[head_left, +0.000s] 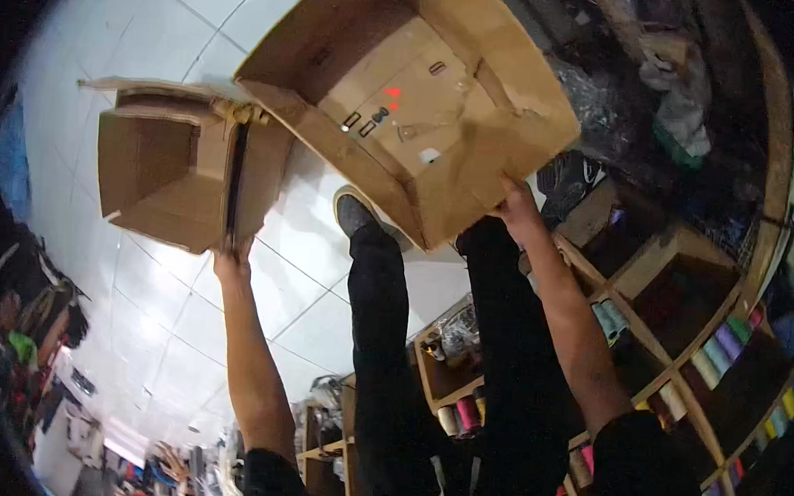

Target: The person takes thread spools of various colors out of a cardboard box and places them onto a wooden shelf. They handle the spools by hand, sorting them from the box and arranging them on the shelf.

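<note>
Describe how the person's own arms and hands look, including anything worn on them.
Both forearms come up from the lower edge bare. The left hand and right hand wear no gloves, and no watch, ring or band shows. Dark, apparently black short sleeves cover the upper arms only. No markings are visible on the arms.

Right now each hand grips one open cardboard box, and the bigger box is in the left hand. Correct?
Not quite. The head view shows the bigger box in the right hand; the left hand holds the smaller box. Both are open cardboard boxes.
</note>
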A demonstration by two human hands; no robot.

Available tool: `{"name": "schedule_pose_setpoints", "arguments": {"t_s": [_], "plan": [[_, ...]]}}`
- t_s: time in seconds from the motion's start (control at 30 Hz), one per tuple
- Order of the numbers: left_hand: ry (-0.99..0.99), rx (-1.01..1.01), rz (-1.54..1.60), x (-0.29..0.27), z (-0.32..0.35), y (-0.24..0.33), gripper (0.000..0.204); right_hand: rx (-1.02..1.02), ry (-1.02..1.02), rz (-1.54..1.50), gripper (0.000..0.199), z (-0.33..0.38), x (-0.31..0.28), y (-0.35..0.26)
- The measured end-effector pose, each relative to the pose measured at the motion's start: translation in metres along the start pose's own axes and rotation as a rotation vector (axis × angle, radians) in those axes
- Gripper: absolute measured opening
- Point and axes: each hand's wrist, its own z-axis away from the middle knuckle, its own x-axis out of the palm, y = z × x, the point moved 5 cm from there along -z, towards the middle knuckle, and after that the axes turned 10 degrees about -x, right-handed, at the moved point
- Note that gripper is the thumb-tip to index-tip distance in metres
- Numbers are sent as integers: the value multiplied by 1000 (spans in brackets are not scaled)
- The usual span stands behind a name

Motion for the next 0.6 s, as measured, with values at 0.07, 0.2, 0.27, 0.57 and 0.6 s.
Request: {"name": "schedule_pose_setpoints", "arguments": {"t_s": [0.07,0.2,0.27,0.57,0.6], "plan": [[71,-23,-84,-4,27,14,40,-48,-42,15,53,-4,16,-9],[88,71,-260,-17,102,64,37,36,43,-133,54,-14,62,-12],[101,170,-324,7,144,65,37,21,104,-121,53,-26,62,-16],[93,271,-712,106,313,138,47,201,273,-126,58,-22,92,-41],[70,260,-703,123,322,131,46,68,74,100,62,-34,70,-35]]}}
